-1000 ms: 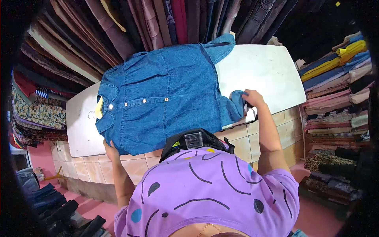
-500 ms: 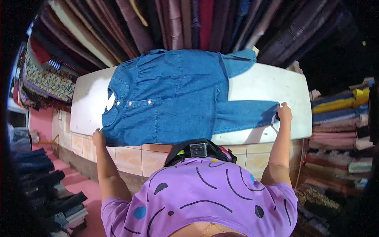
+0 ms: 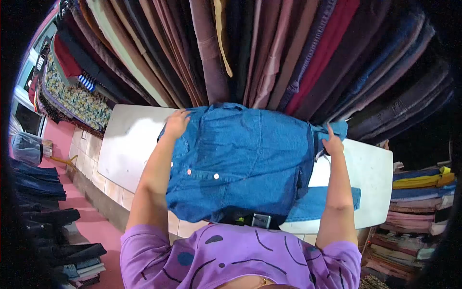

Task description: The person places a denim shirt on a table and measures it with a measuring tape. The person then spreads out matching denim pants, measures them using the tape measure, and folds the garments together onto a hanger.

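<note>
A blue denim garment (image 3: 245, 149) with buttons lies across the white table (image 3: 370, 164), its collar toward the left. One sleeve (image 3: 317, 202) stretches out to the right along the near side. On the far left part of the garment, near the shoulder, rests my left hand (image 3: 177, 124), its fingers close together on the cloth; whether they grip it is unclear. My right hand (image 3: 333, 142) is at the far sleeve (image 3: 339, 129), index finger raised and the other fingers curled at the sleeve's end.
Many garments (image 3: 207, 48) hang in a row behind the table. Folded clothes (image 3: 418, 192) are stacked on the right, and more piles (image 3: 53, 226) stand at the lower left. A patterned cloth (image 3: 72, 96) hangs at the left.
My left hand has moved from the near collar edge to the far shoulder. My right hand has let go of the near sleeve, now laid out straight, and moved to the far sleeve.
</note>
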The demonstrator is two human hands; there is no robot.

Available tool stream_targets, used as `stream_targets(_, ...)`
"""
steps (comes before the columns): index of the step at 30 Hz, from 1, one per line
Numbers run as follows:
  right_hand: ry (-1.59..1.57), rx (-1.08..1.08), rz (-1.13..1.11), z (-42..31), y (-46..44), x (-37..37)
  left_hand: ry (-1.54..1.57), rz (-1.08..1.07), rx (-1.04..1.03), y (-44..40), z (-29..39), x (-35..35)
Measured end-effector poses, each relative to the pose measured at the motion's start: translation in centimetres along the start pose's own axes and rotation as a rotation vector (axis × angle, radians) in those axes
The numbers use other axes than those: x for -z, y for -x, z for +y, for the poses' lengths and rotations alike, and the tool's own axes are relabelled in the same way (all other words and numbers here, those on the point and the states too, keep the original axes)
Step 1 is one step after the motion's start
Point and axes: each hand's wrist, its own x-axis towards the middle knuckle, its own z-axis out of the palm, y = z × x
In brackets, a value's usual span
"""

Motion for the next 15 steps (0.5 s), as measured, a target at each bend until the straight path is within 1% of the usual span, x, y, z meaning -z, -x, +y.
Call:
stream_targets(2, 0.041, -0.025, -0.069, -0.6, -0.9, -2.2, -0.068, -0.013, 0.030, -2.6, 0.2, -1.6)
stream_targets(3, -0.022, -0.093, -0.032, -1.3, -0.6, -2.0, -0.162, 0.050, 0.072, -3.5, -0.5, -3.5)
stream_targets(4, -0.013, -0.103, -0.044, -1.4, -0.6, -2.0, -0.154, 0.035, 0.069, -4.2, -0.5, -3.7)
stream_targets(6, 0.018, -0.092, -0.001, -1.1, 0.0, -2.1, -0.221, -0.253, 0.317, -5.8, -0.8, -4.0)
stream_targets(7, 0.019, -0.045, 0.041, -1.4, 1.0, -1.2, -0.152, -0.346, 0.160, -6.5, -5.5, -7.3)
stream_targets(8, 0.025, -0.061, 0.028, -1.0, 1.8, -0.2, -0.148, -0.364, 0.149, -6.7, -5.9, -7.4)
stream_targets(10, 0.115, -0.132, 0.056, -0.1, 3.4, 1.9, -0.050, -0.221, 0.251, -6.9, -5.8, -5.7)
stream_targets(12, 0.057, -0.107, 0.154, 2.4, 5.8, 4.3, 0.116, 0.038, 0.378, -6.3, -6.2, -4.2)
stream_targets(14, 0.031, -0.185, 0.182, 3.8, 8.8, 7.8, 0.125, 0.142, 0.346, -6.0, -10.8, -3.3)
stream_targets(15, 0.040, -0.215, 0.197, 5.3, 10.0, 8.9, 0.068, 0.165, 0.421, -5.5, -12.8, -2.6)
